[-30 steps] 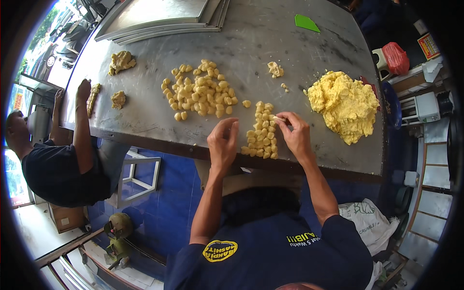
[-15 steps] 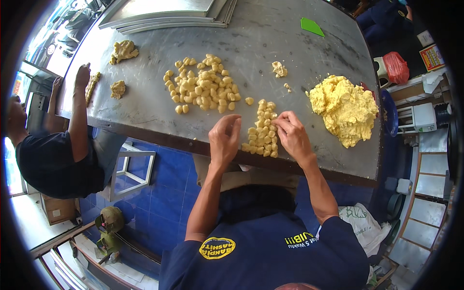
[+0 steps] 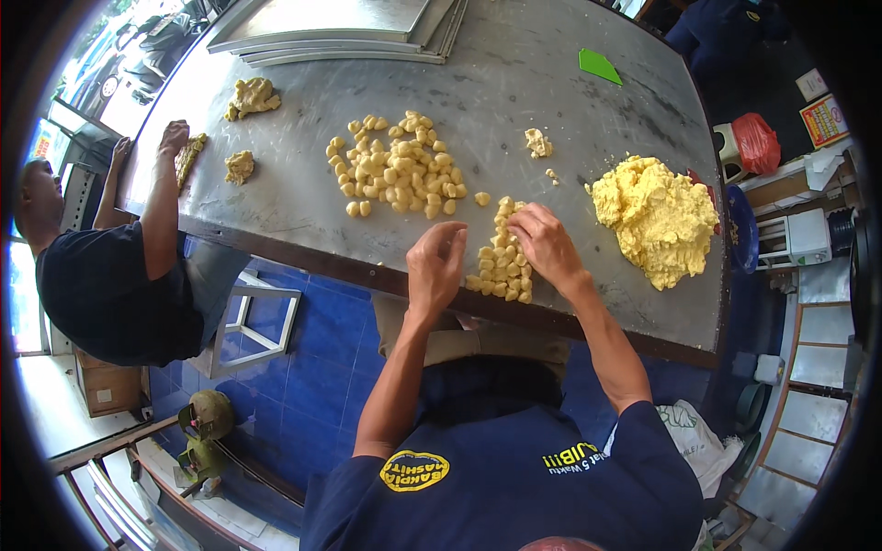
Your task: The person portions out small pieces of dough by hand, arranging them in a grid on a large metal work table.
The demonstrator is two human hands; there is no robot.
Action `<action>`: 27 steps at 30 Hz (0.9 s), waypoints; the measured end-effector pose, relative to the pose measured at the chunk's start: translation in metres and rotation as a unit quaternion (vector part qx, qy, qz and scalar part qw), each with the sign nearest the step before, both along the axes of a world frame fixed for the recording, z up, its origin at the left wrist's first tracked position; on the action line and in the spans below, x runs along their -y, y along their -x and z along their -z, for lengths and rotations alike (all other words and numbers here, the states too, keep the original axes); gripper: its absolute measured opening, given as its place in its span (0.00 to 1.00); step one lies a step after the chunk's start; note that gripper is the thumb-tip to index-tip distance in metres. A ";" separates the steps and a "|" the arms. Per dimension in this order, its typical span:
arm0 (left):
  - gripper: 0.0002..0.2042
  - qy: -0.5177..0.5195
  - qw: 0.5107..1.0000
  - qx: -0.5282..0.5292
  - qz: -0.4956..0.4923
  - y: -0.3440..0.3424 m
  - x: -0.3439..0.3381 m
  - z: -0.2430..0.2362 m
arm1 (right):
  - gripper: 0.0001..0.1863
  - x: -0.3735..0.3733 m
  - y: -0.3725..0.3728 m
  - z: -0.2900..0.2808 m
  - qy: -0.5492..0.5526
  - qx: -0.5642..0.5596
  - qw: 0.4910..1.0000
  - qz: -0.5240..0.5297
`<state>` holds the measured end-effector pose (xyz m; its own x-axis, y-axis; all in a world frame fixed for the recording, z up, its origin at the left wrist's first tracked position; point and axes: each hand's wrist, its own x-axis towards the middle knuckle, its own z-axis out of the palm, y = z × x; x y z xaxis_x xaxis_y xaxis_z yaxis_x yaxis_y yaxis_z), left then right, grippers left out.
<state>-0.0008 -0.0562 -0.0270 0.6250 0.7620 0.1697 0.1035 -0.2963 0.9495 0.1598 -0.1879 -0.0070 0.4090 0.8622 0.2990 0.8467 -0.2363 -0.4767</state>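
In the head view, small dough balls [image 3: 499,268] lie on the table [image 3: 294,197] between both hands, their cluster running away from the person; the right hand [image 3: 548,242], nearer, bends over its far end, grip hidden; the left hand [image 3: 435,268] curls alongside, hold unclear; the blue basin's [image 3: 745,241] contents are indistinct

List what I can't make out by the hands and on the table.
Right hand, head view: its own back hides what, if anything, it pinches.
Balls, head view: some may be hidden under the right hand.
Left hand, head view: curled fingers hide its palm.
Trays, head view: the picture's upper edge cuts them off.
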 end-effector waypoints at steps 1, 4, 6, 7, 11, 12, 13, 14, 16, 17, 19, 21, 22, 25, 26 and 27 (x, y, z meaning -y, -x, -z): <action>0.07 0.003 1.000 0.006 -0.002 0.000 0.000 0.002 | 0.05 -0.003 -0.001 -0.002 0.000 0.029 0.999 -0.025; 0.08 -0.003 1.000 0.000 0.001 -0.001 -0.002 0.005 | 0.05 -0.007 -0.001 -0.012 0.008 0.050 0.999 -0.003; 0.08 -0.011 1.000 -0.009 0.003 0.000 -0.003 0.006 | 0.05 -0.016 0.001 -0.015 0.024 -0.021 0.999 0.000; 0.08 -0.015 1.000 -0.011 0.004 0.001 -0.003 0.006 | 0.05 -0.018 0.002 -0.016 0.033 -0.057 0.998 0.002; 0.08 -0.001 1.000 -0.002 0.007 0.002 -0.002 0.004 | 0.05 -0.023 -0.005 -0.005 0.023 0.034 0.997 -0.059; 0.08 -0.003 1.000 -0.003 0.007 0.003 -0.003 0.004 | 0.04 -0.023 -0.007 -0.007 0.008 0.025 0.998 -0.052; 0.08 -0.004 1.000 -0.003 0.007 0.002 -0.002 0.003 | 0.04 -0.023 -0.008 -0.009 -0.006 0.016 0.999 -0.045; 0.08 -0.005 1.000 -0.003 0.007 0.002 -0.002 0.001 | 0.05 -0.025 -0.010 -0.013 0.010 -0.003 1.000 -0.028; 0.07 0.003 1.000 0.009 0.004 0.002 -0.001 -0.003 | 0.05 -0.027 -0.013 -0.020 0.043 -0.043 0.998 0.010; 0.07 0.008 1.000 0.015 0.004 0.001 0.000 -0.004 | 0.05 -0.027 -0.016 -0.017 0.050 -0.035 0.998 -0.003; 0.07 0.002 1.000 0.019 -0.001 0.001 0.000 -0.002 | 0.05 -0.029 -0.019 -0.007 0.063 -0.021 0.997 -0.031; 0.06 -0.002 1.000 0.018 -0.004 0.001 -0.001 0.001 | 0.05 -0.026 -0.020 -0.007 0.027 0.034 0.998 -0.041; 0.06 -0.003 1.000 0.016 -0.006 0.001 -0.001 0.000 | 0.05 -0.027 -0.018 -0.010 0.009 0.062 0.997 -0.049; 0.06 0.000 1.000 0.024 -0.008 0.001 -0.001 0.000 | 0.05 -0.019 -0.006 -0.022 0.014 -0.031 0.999 -0.035; 0.06 0.002 1.000 0.030 -0.006 0.001 0.000 0.000 | 0.06 -0.016 -0.003 -0.021 0.014 -0.033 0.999 -0.040; 0.07 -0.002 1.000 0.015 -0.005 0.001 0.000 0.000 | 0.07 -0.013 0.000 -0.018 0.015 -0.035 0.998 -0.045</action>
